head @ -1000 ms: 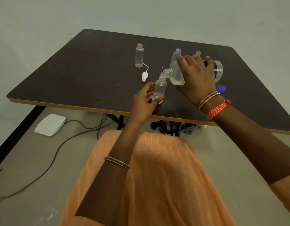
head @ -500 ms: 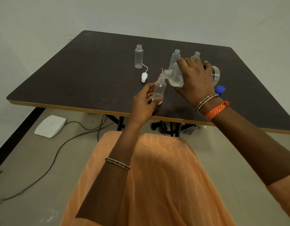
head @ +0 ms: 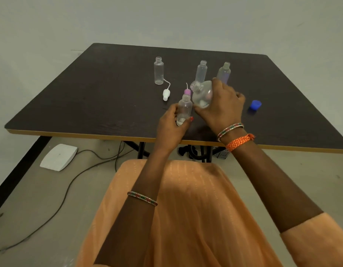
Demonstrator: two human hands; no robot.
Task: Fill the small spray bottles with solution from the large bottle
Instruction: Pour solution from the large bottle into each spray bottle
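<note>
My left hand (head: 171,125) grips a small clear spray bottle (head: 184,108) that stands uncapped on the dark table (head: 89,105). My right hand (head: 222,105) holds the large clear bottle (head: 201,94), nearly upright now, its open mouth up and to the left, just right of the small bottle. Three more small uncapped bottles stand further back: one at the left (head: 158,71), one in the middle (head: 201,71), one at the right (head: 223,73).
A white spray head with its tube (head: 166,94) and a pink spray head (head: 187,91) lie on the table behind the held bottle. A blue cap (head: 255,105) lies to the right. Cables and a white box (head: 58,157) lie on the floor.
My right hand has swung the large bottle from a sideways pouring tilt over the small bottle back towards upright. My left hand stays on the small bottle.
</note>
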